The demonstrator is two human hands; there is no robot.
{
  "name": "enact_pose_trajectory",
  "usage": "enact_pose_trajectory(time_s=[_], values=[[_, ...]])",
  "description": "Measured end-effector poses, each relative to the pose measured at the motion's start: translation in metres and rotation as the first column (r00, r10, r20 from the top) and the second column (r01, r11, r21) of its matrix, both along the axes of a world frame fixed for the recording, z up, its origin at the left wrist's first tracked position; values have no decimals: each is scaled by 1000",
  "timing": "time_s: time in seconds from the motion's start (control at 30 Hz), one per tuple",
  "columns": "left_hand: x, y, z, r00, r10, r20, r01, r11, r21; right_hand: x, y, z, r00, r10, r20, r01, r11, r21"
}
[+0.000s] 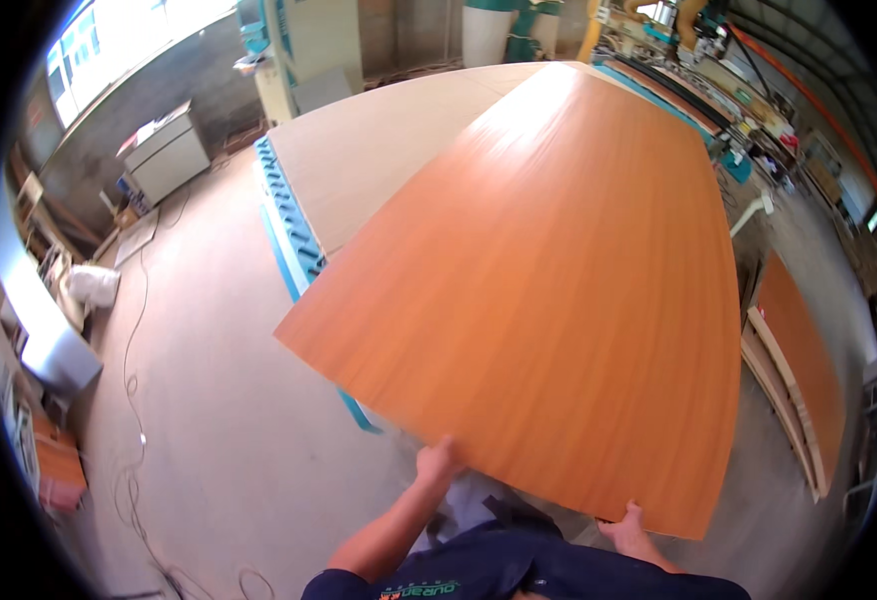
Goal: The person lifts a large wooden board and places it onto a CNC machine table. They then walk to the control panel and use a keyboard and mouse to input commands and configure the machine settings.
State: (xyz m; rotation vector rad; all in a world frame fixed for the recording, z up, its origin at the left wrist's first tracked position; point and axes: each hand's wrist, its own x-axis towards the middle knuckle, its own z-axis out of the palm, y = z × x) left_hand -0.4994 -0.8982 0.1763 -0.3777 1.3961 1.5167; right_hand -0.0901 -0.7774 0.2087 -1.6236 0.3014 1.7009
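Observation:
A large orange-brown wood-grain panel (549, 290) stretches away from me, its far part lying over a machine table (379, 150) with a pale board top. My left hand (440, 461) grips the panel's near edge left of the middle, fingers hidden beneath it. Close to the near right corner, my right hand (626, 526) holds the same edge, thumb on top and the other fingers under the panel. The near end of the panel sticks out past the table toward my body.
Blue slotted edging (289, 205) runs along the table's left side. More panels (799, 360) lie low at the right. A cable (139, 400) snakes over the floor at the left, near a grey cabinet (166, 155). Machinery and clutter (739, 100) stand at the far right.

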Motion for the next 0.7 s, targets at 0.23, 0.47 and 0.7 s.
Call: enact_pose_trajectory(time_s=[0.23,0.47,0.7], values=[[-216,16,47,981,-193,-13,192,979,-74,-202,-33,29,991,-113,-77,113,994,-7],[-518,30,55,757,-647,-93,620,755,-213,-399,-57,53,858,253,-447,-268,963,30],[-650,50,19,-81,-456,-886,11,889,-458,-495,-22,44,356,416,837,-905,377,198]])
